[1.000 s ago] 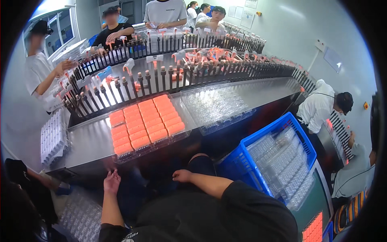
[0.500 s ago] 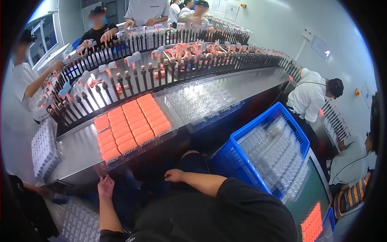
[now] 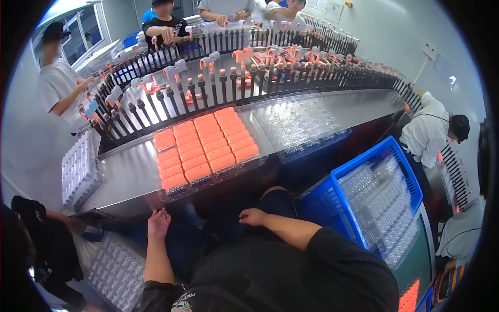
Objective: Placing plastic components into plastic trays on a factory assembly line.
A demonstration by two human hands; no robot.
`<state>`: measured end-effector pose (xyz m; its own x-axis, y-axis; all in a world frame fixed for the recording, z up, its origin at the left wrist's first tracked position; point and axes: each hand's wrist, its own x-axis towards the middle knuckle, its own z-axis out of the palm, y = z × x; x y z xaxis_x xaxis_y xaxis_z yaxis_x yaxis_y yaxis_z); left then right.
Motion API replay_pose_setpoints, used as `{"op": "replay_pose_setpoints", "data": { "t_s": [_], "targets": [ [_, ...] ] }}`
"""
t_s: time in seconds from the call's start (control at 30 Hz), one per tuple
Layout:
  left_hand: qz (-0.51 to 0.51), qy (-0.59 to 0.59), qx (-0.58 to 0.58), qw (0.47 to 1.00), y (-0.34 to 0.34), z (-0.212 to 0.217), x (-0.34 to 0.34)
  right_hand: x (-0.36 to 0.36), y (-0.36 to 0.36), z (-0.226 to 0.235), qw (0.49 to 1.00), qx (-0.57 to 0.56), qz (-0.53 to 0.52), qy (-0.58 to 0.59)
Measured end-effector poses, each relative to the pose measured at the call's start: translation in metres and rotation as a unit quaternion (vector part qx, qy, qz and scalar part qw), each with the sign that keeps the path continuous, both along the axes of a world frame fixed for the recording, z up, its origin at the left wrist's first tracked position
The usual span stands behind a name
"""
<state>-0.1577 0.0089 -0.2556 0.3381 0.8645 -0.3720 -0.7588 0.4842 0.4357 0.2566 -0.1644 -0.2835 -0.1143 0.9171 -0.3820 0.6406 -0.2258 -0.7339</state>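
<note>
1. Conveyor (image 3: 249, 67): one long curved line of dark upright pegs, some capped with orange or white parts, running along the far side of your worktop (image 3: 130, 171).

2. Worktop: one steel surface, its near edge just above your hands.

3. Blue crate (image 3: 322, 203): one, to your right and below the worktop edge, stacked with clear blister trays (too many and too glassy to count).

4. Clear trays on the worktop: two side by side. The empty tray (image 3: 301, 122) lies right; the filled tray (image 3: 205, 148) lies left, directly ahead of you.

5. Orange blocks (image 3: 208, 143): about twenty-four, in three columns of roughly eight, seated in the filled tray.

6. Stacks of white pieces (image 3: 78, 169): one group at the worktop's left end, near a co-worker; count not legible.

7. Your left hand (image 3: 158, 222): fingers loosely curled, empty, just under the worktop edge below the filled tray.

8. Your right hand (image 3: 253, 216): fingers together, relaxed, empty, resting low by your lap.

Handling note: take the filled tray by both short sides and keep it level, so no block unseats.
</note>
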Motion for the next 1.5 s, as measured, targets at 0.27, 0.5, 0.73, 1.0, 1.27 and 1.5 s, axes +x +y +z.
{"op": "replay_pose_setpoints", "data": {
  "t_s": [0.27, 0.5, 0.73, 1.0, 1.27, 1.5],
  "targets": [
    [-0.002, 0.004, 0.016, 1.000, -0.006, 0.005, 0.000, 0.006, 0.002, 0.000, 1.000, 0.008, 0.012, -0.007],
    [-0.017, 0.011, 0.033, 0.999, -0.004, 0.009, 0.002, 0.008, 0.004, -0.003, 1.000, 0.005, 0.008, -0.015],
    [0.005, 0.040, 0.000, 0.999, -0.007, 0.014, 0.004, 0.006, 0.002, 0.000, 1.000, 0.006, -0.008, -0.016],
    [-0.006, 0.039, 0.017, 0.999, -0.004, 0.008, -0.002, 0.004, 0.004, 0.000, 1.000, -0.016, -0.004, -0.020],
    [-0.004, 0.041, 0.020, 0.999, -0.003, 0.004, -0.006, 0.004, 0.006, 0.002, 1.000, -0.011, -0.001, -0.024],
    [0.017, 0.057, 0.013, 0.998, -0.002, -0.001, -0.009, 0.005, 0.009, -0.004, 0.999, -0.032, 0.002, -0.006]
  ]
}}
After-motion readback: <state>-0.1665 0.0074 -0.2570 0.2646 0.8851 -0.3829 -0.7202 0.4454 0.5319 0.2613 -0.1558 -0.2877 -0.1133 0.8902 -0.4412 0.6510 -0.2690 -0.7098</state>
